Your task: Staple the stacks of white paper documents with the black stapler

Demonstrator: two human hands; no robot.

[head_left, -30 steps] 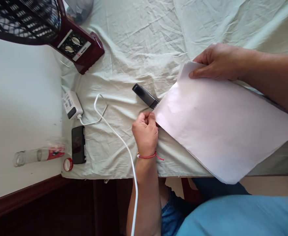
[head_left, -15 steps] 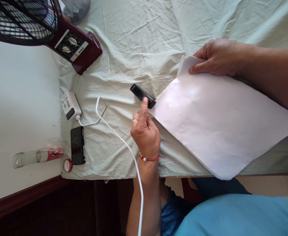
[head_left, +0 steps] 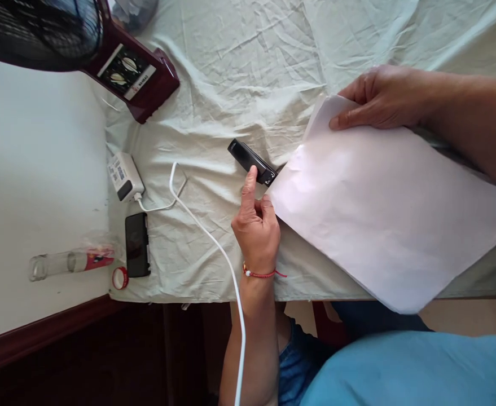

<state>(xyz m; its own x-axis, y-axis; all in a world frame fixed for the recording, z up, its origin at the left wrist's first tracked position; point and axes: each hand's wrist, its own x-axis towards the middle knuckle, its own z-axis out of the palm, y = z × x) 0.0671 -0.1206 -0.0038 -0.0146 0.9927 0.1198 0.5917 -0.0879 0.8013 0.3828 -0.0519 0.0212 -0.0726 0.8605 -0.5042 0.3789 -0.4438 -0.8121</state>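
Note:
A stack of white paper sheets (head_left: 383, 208) lies slantwise over the cloth-covered table, its lower corner reaching past the front edge. My right hand (head_left: 378, 101) is closed on its upper left edge, thumb on top and fingers underneath. At the left corner of the stack is a black stapler (head_left: 248, 158), its jaw end meeting the paper edge. My left hand (head_left: 256, 231) rests the index fingertip on the stapler. Its thumb presses at the paper corner, with the other fingers curled and partly hidden.
A dark red fan (head_left: 146, 79) stands at upper left. Near the wall are a white boxy device (head_left: 126, 176), a phone (head_left: 137, 245), a red cap (head_left: 120, 278) and a clear bottle (head_left: 61, 264). A white cable (head_left: 218, 242) runs across the cloth and over my left forearm.
The whole view has shifted slightly. The stapler's front end now shows more beside the paper corner, and my left thumb has come into sight there. My right hand keeps its hold on the sheets.

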